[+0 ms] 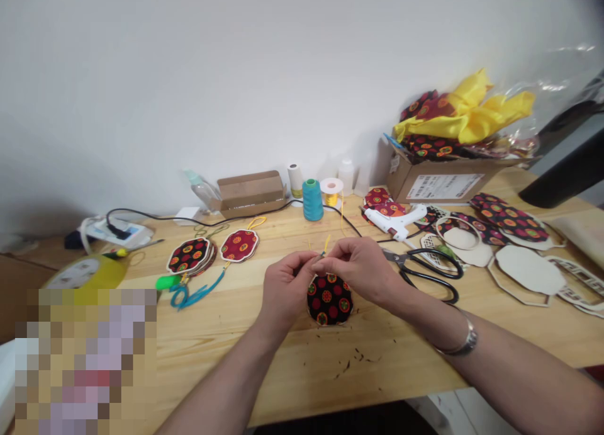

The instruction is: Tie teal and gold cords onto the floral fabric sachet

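Note:
My left hand (pixel 287 287) and my right hand (pixel 363 268) meet above the middle of the table, their fingertips pinched together. A short yellow cord (pixel 326 242) sticks up from between them, with a bit of teal at its base. The fingers hide the rest of the cord. Just below lies a round black fabric piece (pixel 329 301) with red and orange flower motifs and a pale edge, its top covered by my fingers. Black-handled scissors (pixel 431 272) lie beside my right wrist.
Left of my hands are a red fabric ornament (pixel 240 245) with a teal tassel (pixel 201 293) and a stack of black ones (pixel 189 256). A teal thread cone (pixel 312 201), a white glue gun (pixel 395 221) and a filled cardboard box (pixel 438 180) stand or lie behind. Wooden cutouts (pixel 528 271) spread right.

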`<state>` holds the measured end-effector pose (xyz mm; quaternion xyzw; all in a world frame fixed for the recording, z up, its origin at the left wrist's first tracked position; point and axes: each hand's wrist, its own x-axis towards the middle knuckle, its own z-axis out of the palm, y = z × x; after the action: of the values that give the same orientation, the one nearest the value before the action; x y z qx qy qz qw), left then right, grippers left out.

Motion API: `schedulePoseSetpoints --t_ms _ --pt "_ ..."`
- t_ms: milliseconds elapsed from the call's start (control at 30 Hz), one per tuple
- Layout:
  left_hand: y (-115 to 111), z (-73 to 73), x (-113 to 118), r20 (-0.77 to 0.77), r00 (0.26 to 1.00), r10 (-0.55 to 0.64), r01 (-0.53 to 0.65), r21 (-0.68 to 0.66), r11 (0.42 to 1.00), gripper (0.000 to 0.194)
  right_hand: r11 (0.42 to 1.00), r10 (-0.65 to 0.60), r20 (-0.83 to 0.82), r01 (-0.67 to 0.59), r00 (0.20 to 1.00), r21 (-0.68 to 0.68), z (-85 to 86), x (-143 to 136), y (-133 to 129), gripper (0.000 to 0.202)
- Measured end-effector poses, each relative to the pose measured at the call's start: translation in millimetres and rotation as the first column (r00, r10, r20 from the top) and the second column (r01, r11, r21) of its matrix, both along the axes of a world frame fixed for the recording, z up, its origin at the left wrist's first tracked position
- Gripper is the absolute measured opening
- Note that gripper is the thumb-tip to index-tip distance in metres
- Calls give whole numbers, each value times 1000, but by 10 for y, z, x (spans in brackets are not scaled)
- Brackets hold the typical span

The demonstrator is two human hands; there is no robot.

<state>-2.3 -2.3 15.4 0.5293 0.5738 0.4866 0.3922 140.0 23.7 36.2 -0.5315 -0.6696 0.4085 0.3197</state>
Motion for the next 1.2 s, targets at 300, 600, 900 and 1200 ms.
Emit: schedulePoseSetpoints --t_ms 300,600,900,1200 --pt "38 -37 -16 318 948 -22 61 -115 991 18 981 -66 -153 92 986 168 -15 28 24 47" --pt "76 -8 -43 524 851 24 64 -149 987 17 972 -34 -135 64 990 226 -85 6 28 19" --pt "86 -15 -48 525 850 45 24 -124 992 18 975 93 -268 -143 959 -170 -69 12 52 24" --pt "64 -42 -42 428 903 37 -2 -82 997 17 961 87 -385 -180 919 -212 -132 1 48 26"
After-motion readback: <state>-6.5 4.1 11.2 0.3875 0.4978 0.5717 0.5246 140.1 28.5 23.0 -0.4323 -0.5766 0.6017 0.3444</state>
